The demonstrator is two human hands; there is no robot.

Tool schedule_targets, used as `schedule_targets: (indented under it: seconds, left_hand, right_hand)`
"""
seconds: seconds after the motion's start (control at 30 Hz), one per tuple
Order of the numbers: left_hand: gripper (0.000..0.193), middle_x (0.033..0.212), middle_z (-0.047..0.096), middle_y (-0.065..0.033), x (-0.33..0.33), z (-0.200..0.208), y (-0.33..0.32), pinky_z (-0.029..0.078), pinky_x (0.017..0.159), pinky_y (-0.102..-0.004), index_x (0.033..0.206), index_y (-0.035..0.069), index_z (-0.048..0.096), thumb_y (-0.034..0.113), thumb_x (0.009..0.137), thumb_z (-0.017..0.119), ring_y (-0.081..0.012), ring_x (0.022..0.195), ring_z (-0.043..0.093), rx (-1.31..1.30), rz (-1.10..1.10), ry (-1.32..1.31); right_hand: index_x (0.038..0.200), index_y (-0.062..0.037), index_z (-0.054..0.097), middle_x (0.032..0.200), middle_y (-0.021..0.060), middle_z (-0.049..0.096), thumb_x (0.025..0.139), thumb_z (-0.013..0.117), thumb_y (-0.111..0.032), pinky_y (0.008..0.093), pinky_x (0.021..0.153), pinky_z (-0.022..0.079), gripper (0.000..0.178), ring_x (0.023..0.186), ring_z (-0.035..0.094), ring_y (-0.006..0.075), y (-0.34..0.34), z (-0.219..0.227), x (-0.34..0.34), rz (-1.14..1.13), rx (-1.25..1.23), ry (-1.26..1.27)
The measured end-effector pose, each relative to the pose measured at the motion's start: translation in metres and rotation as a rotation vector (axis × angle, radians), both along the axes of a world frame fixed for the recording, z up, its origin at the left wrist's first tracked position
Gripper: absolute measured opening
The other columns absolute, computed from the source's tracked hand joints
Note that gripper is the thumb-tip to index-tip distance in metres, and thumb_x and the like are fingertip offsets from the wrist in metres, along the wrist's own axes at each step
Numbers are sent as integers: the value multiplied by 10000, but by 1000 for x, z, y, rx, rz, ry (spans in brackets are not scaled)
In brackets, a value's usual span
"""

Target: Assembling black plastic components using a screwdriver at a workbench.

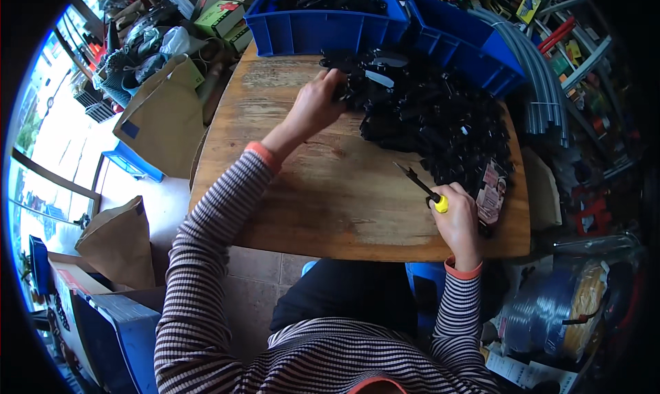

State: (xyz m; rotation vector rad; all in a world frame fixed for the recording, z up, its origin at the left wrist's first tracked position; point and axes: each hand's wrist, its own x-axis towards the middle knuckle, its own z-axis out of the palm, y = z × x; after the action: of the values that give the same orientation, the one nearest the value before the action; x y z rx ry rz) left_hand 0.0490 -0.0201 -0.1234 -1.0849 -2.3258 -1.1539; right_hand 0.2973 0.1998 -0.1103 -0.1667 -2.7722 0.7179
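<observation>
My right hand [455,219], near the right front of the wooden table [295,188], is closed round a slim screwdriver [421,183] with a yellow-and-black handle. Its dark shaft points up and to the left over bare wood. At the left edge of a heap of small black plastic parts [426,112], my left hand [320,104] has its fingers closed on a black part [339,91], mostly hidden by the fingers. A pale blade-like piece [379,79] lies on the heap just right of that hand. Beside my right hand rests a pinkish printed packet [491,193].
Behind the heap, a blue bin [326,35] holds more black parts, and a second blue bin [474,50] stands tilted to its right. Grey tubes [543,84] curve past the table's right side. Cardboard [165,119] stands left; wrapped coils [553,308] lie lower right.
</observation>
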Motion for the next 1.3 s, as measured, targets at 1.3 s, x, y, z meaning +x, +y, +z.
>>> schedule_targets:
  seconds: [1.3]
  left_hand:
    - [373, 1138, 612, -127, 129, -9, -16, 524, 864, -388, 1055, 25, 629, 116, 697, 680, -284, 1087, 589, -296, -598, 323]
  right_hand:
    - [854, 28, 571, 810, 176, 617, 739, 709, -45, 375, 638, 482, 194, 720, 613, 359, -18, 15, -40, 2, -26, -94]
